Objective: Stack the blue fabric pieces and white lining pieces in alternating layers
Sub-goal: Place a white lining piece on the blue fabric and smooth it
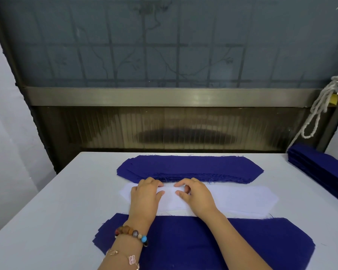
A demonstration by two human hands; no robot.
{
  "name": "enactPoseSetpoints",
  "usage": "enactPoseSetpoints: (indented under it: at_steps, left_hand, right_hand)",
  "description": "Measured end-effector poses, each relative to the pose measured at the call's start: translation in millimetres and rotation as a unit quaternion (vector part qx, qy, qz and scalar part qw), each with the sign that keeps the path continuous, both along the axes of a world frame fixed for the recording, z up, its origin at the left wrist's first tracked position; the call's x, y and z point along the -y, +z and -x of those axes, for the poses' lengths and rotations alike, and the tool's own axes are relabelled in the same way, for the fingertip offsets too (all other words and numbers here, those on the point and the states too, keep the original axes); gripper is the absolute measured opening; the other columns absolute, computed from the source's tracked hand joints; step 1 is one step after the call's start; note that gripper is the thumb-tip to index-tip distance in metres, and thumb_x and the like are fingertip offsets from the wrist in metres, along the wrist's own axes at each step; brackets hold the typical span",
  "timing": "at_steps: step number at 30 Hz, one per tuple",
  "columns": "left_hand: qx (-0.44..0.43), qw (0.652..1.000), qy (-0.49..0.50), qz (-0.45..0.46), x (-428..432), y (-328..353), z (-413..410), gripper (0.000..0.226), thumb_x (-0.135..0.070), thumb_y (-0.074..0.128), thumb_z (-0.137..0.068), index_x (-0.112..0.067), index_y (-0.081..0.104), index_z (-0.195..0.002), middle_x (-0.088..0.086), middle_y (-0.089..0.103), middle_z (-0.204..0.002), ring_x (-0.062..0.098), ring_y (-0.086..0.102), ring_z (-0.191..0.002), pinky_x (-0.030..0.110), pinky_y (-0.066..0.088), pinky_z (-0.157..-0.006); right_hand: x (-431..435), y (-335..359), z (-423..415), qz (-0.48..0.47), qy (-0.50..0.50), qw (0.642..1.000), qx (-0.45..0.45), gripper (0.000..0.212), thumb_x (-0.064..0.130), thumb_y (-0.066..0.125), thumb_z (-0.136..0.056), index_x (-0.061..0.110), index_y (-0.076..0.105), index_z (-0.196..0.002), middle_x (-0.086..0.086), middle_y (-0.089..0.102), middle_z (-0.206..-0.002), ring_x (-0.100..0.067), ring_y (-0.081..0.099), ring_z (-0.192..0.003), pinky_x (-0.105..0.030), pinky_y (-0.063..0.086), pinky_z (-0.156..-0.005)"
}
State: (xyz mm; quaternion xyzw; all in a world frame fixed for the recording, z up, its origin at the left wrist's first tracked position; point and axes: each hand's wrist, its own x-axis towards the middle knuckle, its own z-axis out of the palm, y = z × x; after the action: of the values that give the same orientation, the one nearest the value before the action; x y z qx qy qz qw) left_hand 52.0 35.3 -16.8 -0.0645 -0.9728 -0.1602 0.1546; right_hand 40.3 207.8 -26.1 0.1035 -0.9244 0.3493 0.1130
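A pile of white lining pieces (240, 199) lies across the middle of the table, between two piles of blue fabric pieces. The far blue pile (189, 168) has frayed edges; the near blue pile (219, 242) lies under my forearms. My left hand (144, 195) rests on the left part of the white pile, fingers curled at its far edge. My right hand (195, 193) sits beside it, fingertips and thumb curled on the top white piece near its far edge. Whether either hand pinches a piece is not plain.
A third stack of blue pieces (320, 166) sits at the table's right edge. White cord (320, 106) hangs at the back right. A ribbed panel and window stand behind the grey table (57, 201).
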Motion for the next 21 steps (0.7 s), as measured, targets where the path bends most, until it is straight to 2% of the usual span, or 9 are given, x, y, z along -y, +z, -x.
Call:
enactPoseSetpoints:
  at_steps: [9, 12, 16, 19, 21]
  left_hand:
    - [-0.005, 1.000, 0.001, -0.011, -2.7, 3.4, 0.6, 0.011, -0.035, 0.052, -0.099, -0.031, 0.051, -0.109, -0.013, 0.050, -0.115, 0.008, 0.043, -0.107, 0.021, 0.029, -0.084]
    - [-0.006, 1.000, -0.011, -0.005, -3.5, 6.5, -0.5, 0.006, -0.032, 0.051, -0.099, -0.032, 0.046, -0.102, -0.014, 0.051, -0.110, 0.007, 0.045, -0.107, 0.023, 0.028, -0.091]
    - [-0.014, 0.999, -0.035, -0.007, -1.7, 8.6, -4.2, 0.011, -0.030, 0.050, -0.098, -0.033, 0.040, -0.096, -0.016, 0.053, -0.100, 0.006, 0.047, -0.099, 0.028, 0.027, -0.105]
    - [-0.032, 0.999, -0.038, -0.009, 0.2, 8.0, -5.1, 0.014, -0.033, 0.054, -0.095, -0.035, 0.040, -0.095, -0.018, 0.051, -0.095, 0.005, 0.046, -0.095, 0.029, 0.026, -0.106]
    - [-0.037, 0.999, -0.033, -0.009, 2.7, 6.2, -4.4, 0.016, -0.040, 0.056, -0.092, -0.038, 0.043, -0.102, -0.020, 0.052, -0.099, 0.006, 0.048, -0.100, 0.029, 0.023, -0.103]
  right_hand:
    - [-1.6, 0.1, -0.2, 0.017, -0.003, 1.000, 0.010, 0.014, 0.028, 0.067, -0.087, 0.038, 0.063, -0.096, 0.010, 0.051, -0.080, -0.006, 0.049, -0.071, -0.011, 0.038, -0.063]
    - [-2.2, -0.6, -0.6, 0.019, -0.001, 1.000, 0.007, 0.018, 0.027, 0.067, -0.087, 0.038, 0.062, -0.101, 0.009, 0.051, -0.080, -0.006, 0.048, -0.071, -0.011, 0.039, -0.063]
    - [-1.7, -0.3, -1.0, 0.022, -0.003, 1.000, 0.010, 0.022, 0.027, 0.067, -0.087, 0.036, 0.062, -0.107, 0.010, 0.051, -0.080, -0.007, 0.050, -0.074, -0.013, 0.042, -0.067]
    - [-1.6, 0.1, -1.4, 0.024, -0.004, 1.000, 0.012, 0.019, 0.027, 0.068, -0.087, 0.033, 0.061, -0.105, 0.010, 0.051, -0.079, -0.007, 0.050, -0.075, -0.014, 0.042, -0.067]
    - [-1.7, 0.1, -1.7, 0.023, -0.003, 1.000, 0.012, 0.017, 0.027, 0.068, -0.087, 0.032, 0.059, -0.101, 0.009, 0.051, -0.079, -0.007, 0.049, -0.073, -0.014, 0.041, -0.064]
